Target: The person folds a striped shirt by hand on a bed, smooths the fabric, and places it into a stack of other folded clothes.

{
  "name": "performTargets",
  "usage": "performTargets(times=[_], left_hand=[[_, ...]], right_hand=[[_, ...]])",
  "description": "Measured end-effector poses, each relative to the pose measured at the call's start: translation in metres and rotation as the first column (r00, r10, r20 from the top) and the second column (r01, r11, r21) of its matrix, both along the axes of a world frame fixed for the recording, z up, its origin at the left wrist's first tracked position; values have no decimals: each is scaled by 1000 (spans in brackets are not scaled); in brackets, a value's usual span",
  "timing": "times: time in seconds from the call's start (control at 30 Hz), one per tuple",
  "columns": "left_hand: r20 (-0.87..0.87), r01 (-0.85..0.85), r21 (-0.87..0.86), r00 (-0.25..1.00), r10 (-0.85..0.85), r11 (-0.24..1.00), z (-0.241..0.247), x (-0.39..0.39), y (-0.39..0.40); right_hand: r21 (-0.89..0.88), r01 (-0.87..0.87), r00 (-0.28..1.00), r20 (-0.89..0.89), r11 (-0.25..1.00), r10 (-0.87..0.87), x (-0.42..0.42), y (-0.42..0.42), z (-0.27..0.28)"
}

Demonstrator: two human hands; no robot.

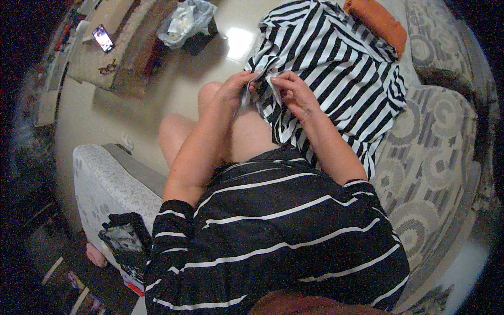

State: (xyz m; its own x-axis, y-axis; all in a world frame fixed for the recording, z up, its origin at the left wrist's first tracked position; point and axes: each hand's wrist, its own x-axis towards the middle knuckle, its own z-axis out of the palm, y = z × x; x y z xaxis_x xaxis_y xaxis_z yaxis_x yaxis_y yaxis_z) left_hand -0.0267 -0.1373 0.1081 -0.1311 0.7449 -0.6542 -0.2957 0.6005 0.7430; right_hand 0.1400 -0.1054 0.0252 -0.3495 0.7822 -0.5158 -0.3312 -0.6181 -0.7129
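A black-and-white striped garment (334, 59) lies spread over the sofa on my right, and its near edge drapes across my lap. My left hand (237, 87) pinches a gathered edge of this cloth above my knees. Between thumb and fingers, my right hand (295, 92) grips a white strip of the same fabric. Both hands are close together, with bunched cloth between them. Whether the fingers hold anything small inside the folds cannot be made out.
The patterned sofa (417, 157) bears an orange bolster (378, 24). A lined waste bin (199, 37) stands on the tiled floor (157, 94). On a low table (88, 65) lie a lit phone (102, 38) and glasses (108, 67). Dark folded clothing (125, 238) rests on the left armrest (106, 181).
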Motion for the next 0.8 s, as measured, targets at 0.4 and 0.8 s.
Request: performTargets(times=[0.4,0.8], left_hand=[[257,-151,-134,949,181,979,0,1,7],[269,-190,-106,940,212,976,-2,-2,6]], right_hand=[[243,81,984,134,967,-116,4,13,-8],[368,-672,740,368,643,563,35,-29,60]])
